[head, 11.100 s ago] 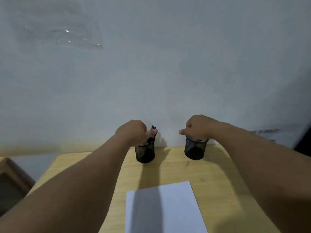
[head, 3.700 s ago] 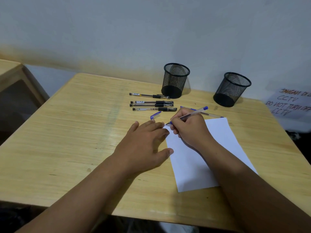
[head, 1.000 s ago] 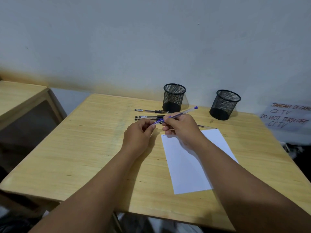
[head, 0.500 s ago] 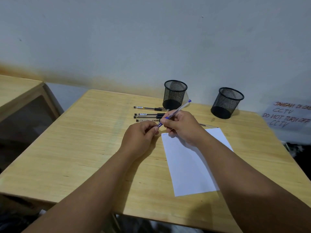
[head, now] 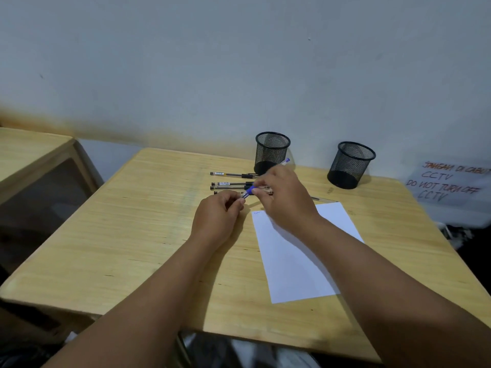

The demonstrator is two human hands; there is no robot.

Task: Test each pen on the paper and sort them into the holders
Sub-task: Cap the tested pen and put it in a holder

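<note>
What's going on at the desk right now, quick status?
Right hand grips blue pen; left hand pinches at its cap end. Small scribble on paper. Both holders look empty. Other pens lie beyond; nothing blocking.

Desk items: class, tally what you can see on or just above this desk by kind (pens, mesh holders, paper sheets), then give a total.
Pens: 6 (5 lying on the desk, plus 1 blue pen held between the left hand and right hand)
Mesh holders: 2
Paper sheets: 1
Total: 9
</note>
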